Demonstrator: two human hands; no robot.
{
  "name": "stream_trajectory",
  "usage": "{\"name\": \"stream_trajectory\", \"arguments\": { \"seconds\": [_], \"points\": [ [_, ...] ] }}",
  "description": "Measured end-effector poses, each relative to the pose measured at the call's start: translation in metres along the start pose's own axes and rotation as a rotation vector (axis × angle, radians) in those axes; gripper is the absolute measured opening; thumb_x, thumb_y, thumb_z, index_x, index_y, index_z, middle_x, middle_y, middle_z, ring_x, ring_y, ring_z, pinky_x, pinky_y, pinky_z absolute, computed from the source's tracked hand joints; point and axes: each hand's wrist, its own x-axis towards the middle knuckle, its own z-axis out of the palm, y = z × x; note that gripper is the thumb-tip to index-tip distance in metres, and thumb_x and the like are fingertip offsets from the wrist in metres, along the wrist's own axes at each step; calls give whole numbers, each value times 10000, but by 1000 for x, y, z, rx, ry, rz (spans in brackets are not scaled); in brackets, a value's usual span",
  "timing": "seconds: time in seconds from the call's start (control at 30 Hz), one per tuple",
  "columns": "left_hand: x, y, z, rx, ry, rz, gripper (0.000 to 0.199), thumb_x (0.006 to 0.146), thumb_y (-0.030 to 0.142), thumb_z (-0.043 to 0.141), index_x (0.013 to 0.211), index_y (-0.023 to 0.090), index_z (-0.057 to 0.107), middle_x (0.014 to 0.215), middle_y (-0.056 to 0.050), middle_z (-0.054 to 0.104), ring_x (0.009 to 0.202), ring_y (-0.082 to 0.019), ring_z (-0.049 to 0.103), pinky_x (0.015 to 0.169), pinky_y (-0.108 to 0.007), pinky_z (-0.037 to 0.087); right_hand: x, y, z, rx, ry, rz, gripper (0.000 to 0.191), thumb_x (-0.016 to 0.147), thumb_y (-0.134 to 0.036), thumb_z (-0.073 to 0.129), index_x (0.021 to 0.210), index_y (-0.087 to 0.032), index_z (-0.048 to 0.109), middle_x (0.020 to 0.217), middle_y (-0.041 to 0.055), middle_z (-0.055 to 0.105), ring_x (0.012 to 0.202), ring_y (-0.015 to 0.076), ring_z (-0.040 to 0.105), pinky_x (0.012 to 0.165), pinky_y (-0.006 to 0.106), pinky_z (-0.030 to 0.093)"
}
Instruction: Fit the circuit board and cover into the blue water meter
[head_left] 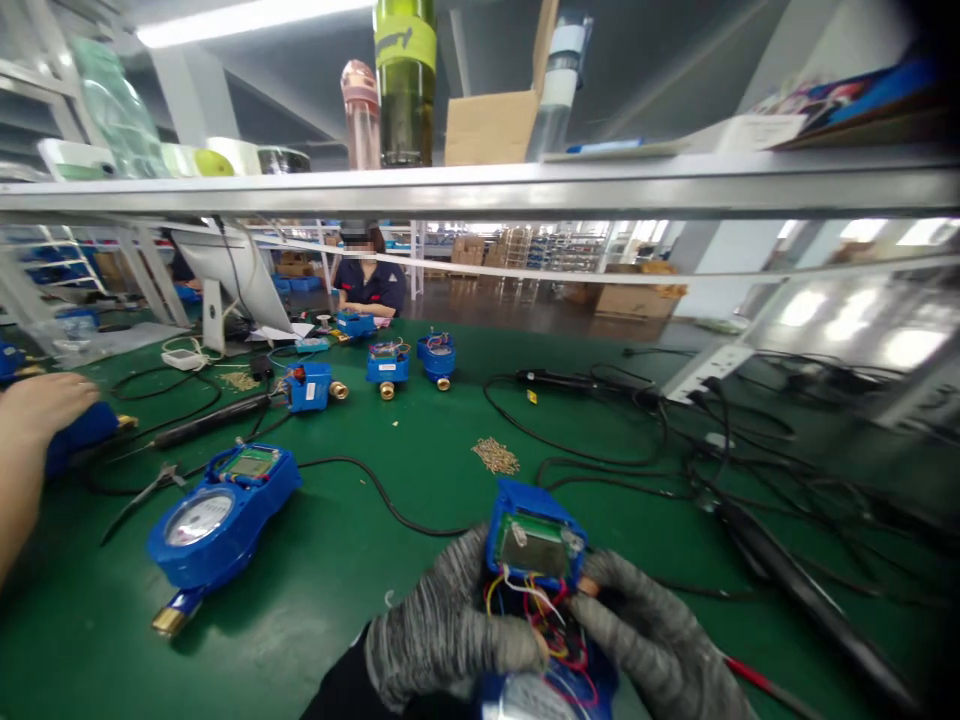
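Observation:
A blue water meter (536, 490) with its electronics housing uncovered is held between my two hands at the bottom of the view. Its circuit board with a small display (534, 553) faces up, and loose red, yellow and white wires (534, 605) spill out below it. My left hand (442, 625), in a grey knitted glove, grips the meter's left side, thumb over the wires. On the opposite side my right hand (649, 625), gloved alike with bare fingertips, closes on the housing edge and wires. A thin red-ended stick (757, 680) lies beside the right wrist.
Another blue meter (225, 510) lies left, near pliers (146, 500). A pile of screws (495, 456) sits ahead. Several meters (387, 365) stand farther back. Black power drivers (795, 590) and cables lie right. Another person's hand (52, 405) is at far left. A shelf (480, 195) crosses overhead.

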Motion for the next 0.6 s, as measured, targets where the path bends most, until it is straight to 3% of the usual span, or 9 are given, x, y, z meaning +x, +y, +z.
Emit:
{"name": "stream_trajectory", "arguments": {
  "seconds": [0.13, 0.23, 0.5, 0.6],
  "points": [
    [-2, -16, -6, 164, 207, 50, 380, 885, 301, 742, 1248, 206, 684, 1222, -114, 725, 1106, -276, 696, 970, -378, 540, 1, -4, 8, 128, -104, 16, 191, 806, -402, 823, 830, -243, 718, 870, 11, 736, 819, 186, 690, 728, 245, 574],
    [-1, -19, -10, 277, 318, 53, 315, 906, 360, 712, 1193, 231, 721, 1201, -74, 744, 1111, -252, 697, 990, -359, 538, 0, -8, 14, 157, -79, -1, 181, 803, -369, 828, 834, -235, 709, 848, 0, 723, 797, 159, 665, 722, 228, 539],
    [0, -14, -12, 383, 304, 29, 334, 920, 373, 688, 1234, 264, 720, 1253, -41, 728, 1187, -239, 664, 1053, -339, 505, -3, -8, 13, 328, -143, 14, 133, 855, -331, 785, 885, -249, 685, 848, -22, 716, 797, 134, 658, 747, 218, 509],
    [-1, -10, -12, 365, 316, -9, 338, 928, 379, 676, 1241, 259, 717, 1247, -43, 730, 1188, -242, 661, 1067, -348, 493, -3, -10, 15, 263, -137, 25, 194, 842, -370, 794, 851, -223, 668, 807, -14, 681, 754, 134, 622, 694, 214, 497]
  ]
}}
